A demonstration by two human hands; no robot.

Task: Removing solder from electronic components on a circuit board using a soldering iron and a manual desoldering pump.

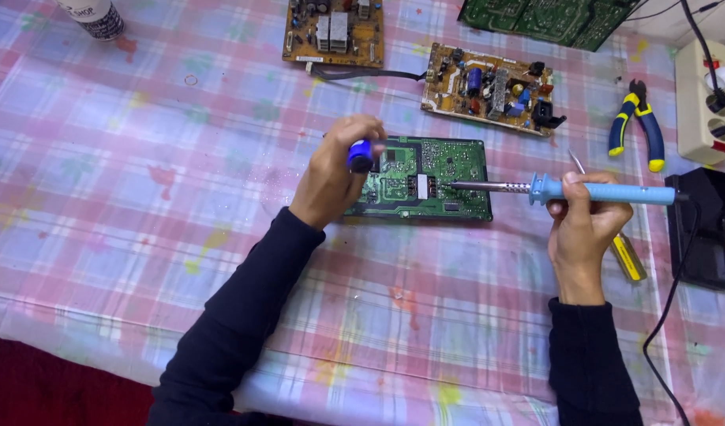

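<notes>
Dark sleeves reach in from the bottom edge over a plaid pink plastic tablecloth (102, 197), and both elbows are cut off by the frame. Near the middle lies a flat green circuit board (437, 170), its left end hidden behind the left hand (331, 177). That hand is clenched around a blue cylinder (360, 155); only its rounded end shows, so what kind of tool it is cannot be told. The right hand (583, 225) grips the light blue plastic handle of a soldering iron (567, 189), which lies level, its long axis running left to right, the thin metal tip pointing left and resting on the green board. A black cord (670, 308) trails from the handle's right end. Beyond stand two brown boards (488, 79), and yellow-and-blue pliers (637, 122) lie to the right.
</notes>
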